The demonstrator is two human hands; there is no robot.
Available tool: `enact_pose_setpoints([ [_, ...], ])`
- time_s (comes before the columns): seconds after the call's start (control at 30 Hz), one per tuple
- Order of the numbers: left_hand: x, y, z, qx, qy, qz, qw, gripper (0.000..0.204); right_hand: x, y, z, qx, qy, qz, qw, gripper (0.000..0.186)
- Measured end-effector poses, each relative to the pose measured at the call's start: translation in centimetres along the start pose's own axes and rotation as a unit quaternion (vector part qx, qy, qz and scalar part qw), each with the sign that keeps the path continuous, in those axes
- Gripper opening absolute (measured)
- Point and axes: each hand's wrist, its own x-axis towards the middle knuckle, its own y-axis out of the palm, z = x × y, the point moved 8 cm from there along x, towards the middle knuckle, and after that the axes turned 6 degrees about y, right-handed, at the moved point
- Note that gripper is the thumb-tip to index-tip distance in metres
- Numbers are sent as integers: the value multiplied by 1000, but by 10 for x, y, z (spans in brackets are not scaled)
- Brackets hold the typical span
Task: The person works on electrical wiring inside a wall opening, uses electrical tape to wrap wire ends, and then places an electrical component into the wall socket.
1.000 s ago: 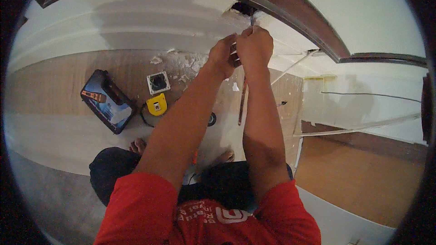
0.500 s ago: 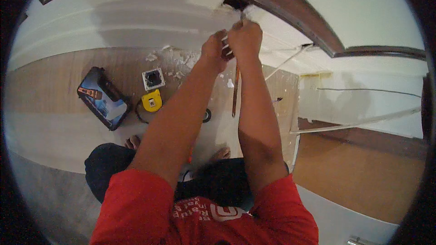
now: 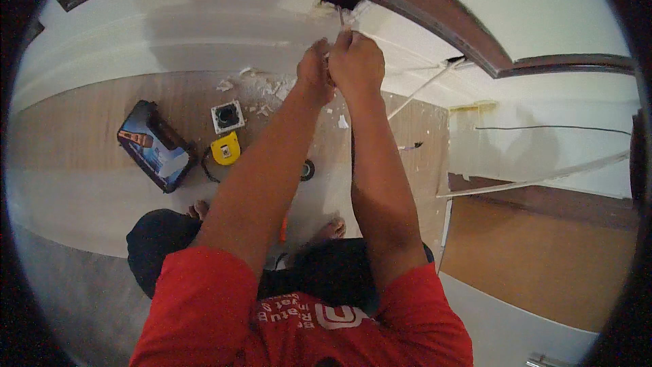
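Both my hands are raised to the pale wall [image 3: 224, 13], just below a rough dark hole [image 3: 339, 1] under the wooden trim. My right hand [image 3: 360, 61] is closed around a thin metal strip [image 3: 341, 19], whose upper end reaches the hole's lower edge. Its lower part is hidden by my right forearm. Close against it, my left hand [image 3: 314, 68] has its fingers curled in. A small pale bit shows between the two hands, but what my left fingers hold is hidden.
Plaster crumbs [image 3: 272, 88] litter the wooden surface along the wall. On it lie a white square box [image 3: 227, 117], a yellow tape measure [image 3: 225, 149], a dark illustrated case [image 3: 155, 147] and a black tape roll [image 3: 308, 170]. A pale cable [image 3: 418, 92] runs from a second hole [image 3: 456, 61].
My hands have shifted slightly left, and the hole's dark opening shows more. The strip's brown lower length, which hung beside my right forearm, is now mostly out of sight.
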Motion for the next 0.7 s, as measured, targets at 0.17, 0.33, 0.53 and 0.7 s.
enact_pose_setpoints([
  [0.17, -8, 9, -39, -26, -2, -4, 1000, 47, 7, 22, 2, 158, 20, 63, 985, 29],
  [0.33, -13, -1, -73, -15, 11, -6, 1000, 47, 6, 64, 17, 318, 98, 155, 930, 28],
  [0.53, -35, 32, -88, -40, -30, 77, 996, 41, -2, 70, 20, 535, 187, 263, 780, 23],
  [0.7, -40, 53, -117, 45, 57, 84, 994, 35, -15, 65, 24, 587, 248, 299, 710, 22],
])
